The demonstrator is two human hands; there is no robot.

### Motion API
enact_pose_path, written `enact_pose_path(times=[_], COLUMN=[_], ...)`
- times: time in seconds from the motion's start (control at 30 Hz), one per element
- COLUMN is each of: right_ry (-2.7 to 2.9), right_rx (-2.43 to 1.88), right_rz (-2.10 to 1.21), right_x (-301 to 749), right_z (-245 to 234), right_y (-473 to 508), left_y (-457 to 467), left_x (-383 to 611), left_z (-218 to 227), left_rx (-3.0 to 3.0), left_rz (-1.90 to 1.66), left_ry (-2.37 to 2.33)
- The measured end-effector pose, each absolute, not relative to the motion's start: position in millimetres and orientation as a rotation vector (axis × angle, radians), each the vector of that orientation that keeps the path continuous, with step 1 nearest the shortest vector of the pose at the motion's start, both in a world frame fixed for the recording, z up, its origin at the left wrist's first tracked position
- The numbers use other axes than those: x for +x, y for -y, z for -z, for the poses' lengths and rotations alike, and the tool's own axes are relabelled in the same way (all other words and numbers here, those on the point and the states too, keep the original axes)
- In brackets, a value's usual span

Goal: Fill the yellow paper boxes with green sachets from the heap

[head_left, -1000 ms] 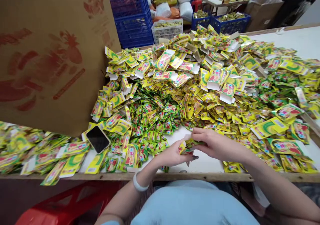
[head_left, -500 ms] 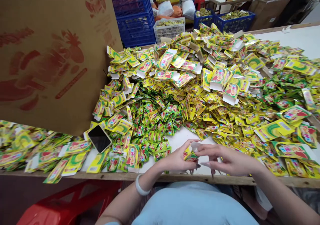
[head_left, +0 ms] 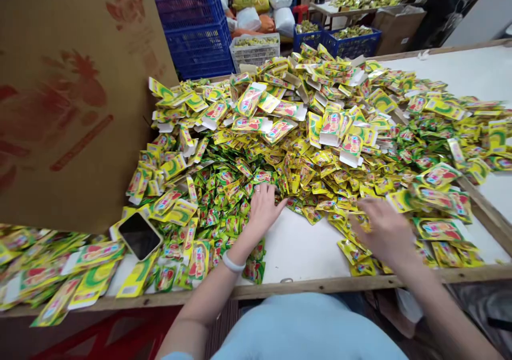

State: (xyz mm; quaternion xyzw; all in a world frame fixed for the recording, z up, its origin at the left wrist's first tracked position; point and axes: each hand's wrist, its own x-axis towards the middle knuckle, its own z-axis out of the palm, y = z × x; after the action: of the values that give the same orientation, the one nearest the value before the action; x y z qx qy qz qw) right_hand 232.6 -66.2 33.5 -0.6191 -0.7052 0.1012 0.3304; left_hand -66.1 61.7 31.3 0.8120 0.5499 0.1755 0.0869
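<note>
My left hand [head_left: 264,208] lies stretched forward with its fingers spread on the edge of a heap of small green sachets [head_left: 224,189]. My right hand [head_left: 384,231] is over the yellow sachets [head_left: 352,250] near the table's front right. It is smeared by motion, so its fingers cannot be read. A bare patch of white table [head_left: 300,248] lies between the hands. Flat yellow cartons [head_left: 276,109] are piled behind the sachets. A white bangle [head_left: 233,264] sits on my left wrist.
A large brown cardboard box [head_left: 72,98] stands at the left. A dark phone [head_left: 139,236] lies among cartons near the front left. Blue crates [head_left: 196,24], a white basket [head_left: 254,50] and sacks stand behind the table. The wooden table edge [head_left: 320,285] runs in front of me.
Both hands held a small yellow carton together near the front edge. Now they are apart: the left has reached forward to the green sachets, the right has swung to the right. The carton has left them.
</note>
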Motion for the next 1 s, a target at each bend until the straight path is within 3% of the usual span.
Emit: enact_pose_path(times=[0.17,0.3,0.53,0.7,1.0], right_ry=[2.265,2.197,1.588,1.206,1.484], right_rx=[-1.713,-1.722,-1.537,-1.361,-1.255], right_rz=[0.160,0.182,-0.447,-1.034,-1.156], right_x=[137,140,179,183,139], right_z=[5,1,-8,-16,-37], right_y=[32,22,34,54,31], left_y=[-50,-25,-44,-41,4], left_x=[-82,-83,-43,-51,-72], left_z=[-27,-26,9,-6,-60], left_rx=[2.575,2.729,2.637,2.168,1.711], left_rz=[-0.562,-0.631,-0.528,-0.779,-0.697], left_ry=[-1.661,-1.231,-1.160,-1.198,-1.088])
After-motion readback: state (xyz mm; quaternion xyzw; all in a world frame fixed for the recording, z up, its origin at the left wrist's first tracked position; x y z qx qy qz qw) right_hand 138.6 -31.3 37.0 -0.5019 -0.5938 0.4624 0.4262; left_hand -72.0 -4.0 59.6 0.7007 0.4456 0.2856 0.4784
